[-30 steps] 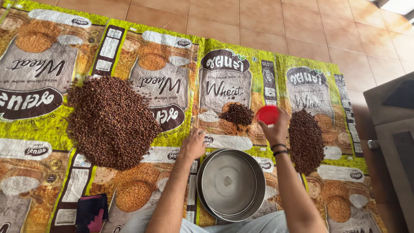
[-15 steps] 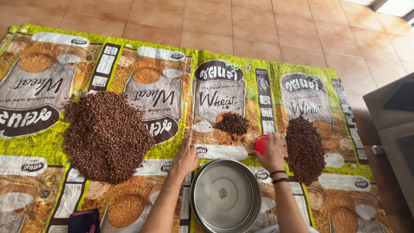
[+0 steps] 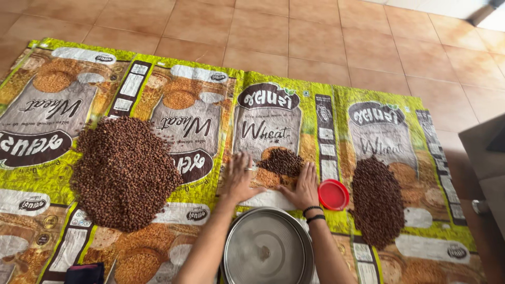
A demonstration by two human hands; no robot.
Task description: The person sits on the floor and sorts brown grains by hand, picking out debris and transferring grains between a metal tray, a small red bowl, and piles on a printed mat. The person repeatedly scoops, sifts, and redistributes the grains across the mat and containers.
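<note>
My left hand [image 3: 240, 178] lies flat, fingers spread, on the printed green sack mat [image 3: 315, 105], touching the left edge of a small pile of brown grains [image 3: 281, 161]. Flat on the mat too, my right hand [image 3: 304, 185] sits at that pile's lower right edge and holds nothing. A red round lid [image 3: 333, 194] rests on the mat just right of my right hand. A round steel sieve [image 3: 267, 249] sits between my forearms, near me.
A large heap of brown grains [image 3: 125, 171] lies to the left, and a long narrower heap [image 3: 377, 199] to the right. A dark cloth [image 3: 84, 274] shows at the bottom left. Tiled floor [image 3: 294, 37] lies beyond the mat; grey furniture [image 3: 486, 158] stands at right.
My right hand set the red lid down on the mat and let go, then moved left to the small grain pile. My left hand moved forward to the pile.
</note>
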